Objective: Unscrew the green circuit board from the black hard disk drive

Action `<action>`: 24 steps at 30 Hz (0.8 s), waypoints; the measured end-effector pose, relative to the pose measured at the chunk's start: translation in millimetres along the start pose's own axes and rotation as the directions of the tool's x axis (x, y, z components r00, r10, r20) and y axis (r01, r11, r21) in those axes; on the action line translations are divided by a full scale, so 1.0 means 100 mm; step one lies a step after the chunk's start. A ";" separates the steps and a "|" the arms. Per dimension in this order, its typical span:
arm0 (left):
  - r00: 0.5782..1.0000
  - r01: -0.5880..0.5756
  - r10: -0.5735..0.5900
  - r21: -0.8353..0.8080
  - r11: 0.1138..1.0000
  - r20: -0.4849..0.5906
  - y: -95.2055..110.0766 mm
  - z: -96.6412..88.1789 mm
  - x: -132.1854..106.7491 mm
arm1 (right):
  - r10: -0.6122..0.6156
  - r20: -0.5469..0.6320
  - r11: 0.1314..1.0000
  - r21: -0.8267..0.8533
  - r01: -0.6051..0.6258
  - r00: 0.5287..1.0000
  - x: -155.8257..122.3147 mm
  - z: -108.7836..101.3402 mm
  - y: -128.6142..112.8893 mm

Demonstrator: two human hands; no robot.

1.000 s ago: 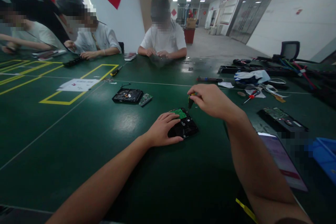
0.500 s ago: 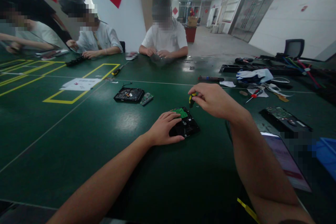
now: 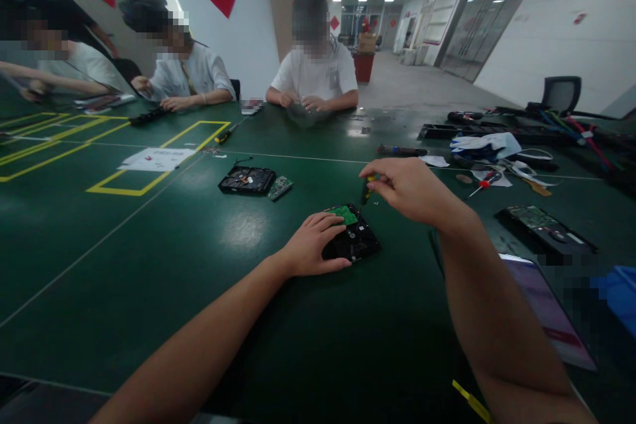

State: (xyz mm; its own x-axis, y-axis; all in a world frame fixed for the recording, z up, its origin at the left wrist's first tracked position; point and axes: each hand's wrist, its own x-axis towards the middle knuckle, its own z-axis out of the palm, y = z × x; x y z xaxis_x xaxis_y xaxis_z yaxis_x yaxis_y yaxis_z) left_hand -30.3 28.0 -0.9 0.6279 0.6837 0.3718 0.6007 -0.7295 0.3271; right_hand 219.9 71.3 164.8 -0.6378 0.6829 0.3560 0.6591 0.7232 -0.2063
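Observation:
A black hard drive (image 3: 356,243) with a green circuit board (image 3: 343,214) on top lies on the green table (image 3: 173,265). My left hand (image 3: 311,245) rests on its left side, fingers curled over the edge, holding it down. My right hand (image 3: 405,189) hovers just above the drive's far corner, fingers pinched round a small screwdriver (image 3: 366,189) with a yellow and black handle, held upright with its tip at the board.
A second opened drive (image 3: 247,180) and loose circuit board (image 3: 280,187) lie further left. Another drive (image 3: 544,226), a phone (image 3: 546,308), a blue bin (image 3: 623,295), tools and cloths (image 3: 481,144) crowd the right. Three people sit across the table.
The view has drifted slightly. My right hand keeps the screwdriver over the drive's corner with small shifts; my left hand stays put.

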 end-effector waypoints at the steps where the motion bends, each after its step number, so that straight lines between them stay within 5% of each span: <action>1: 1.000 0.001 -0.001 0.000 1.000 0.004 0.00 0.00 0.00 | 0.015 -0.006 1.000 -0.011 -0.015 1.000 0.01 0.00 0.00; 6: 1.000 0.007 -0.007 0.005 1.000 0.006 0.00 0.00 0.01 | 0.075 -0.032 0.994 -0.076 -0.077 0.997 0.04 0.03 0.04; 24: 1.000 -0.002 0.002 0.000 1.000 0.005 0.01 -0.02 0.01 | 0.003 0.000 1.000 -0.006 -0.003 1.000 0.02 0.00 0.02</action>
State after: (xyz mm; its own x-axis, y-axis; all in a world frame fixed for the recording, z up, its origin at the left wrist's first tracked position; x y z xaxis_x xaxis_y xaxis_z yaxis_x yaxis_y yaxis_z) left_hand -29.8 27.8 1.1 0.6318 0.6820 0.3683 0.5989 -0.7312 0.3265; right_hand 220.6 73.9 165.3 -0.6356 0.6854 0.3553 0.6638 0.7202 -0.2019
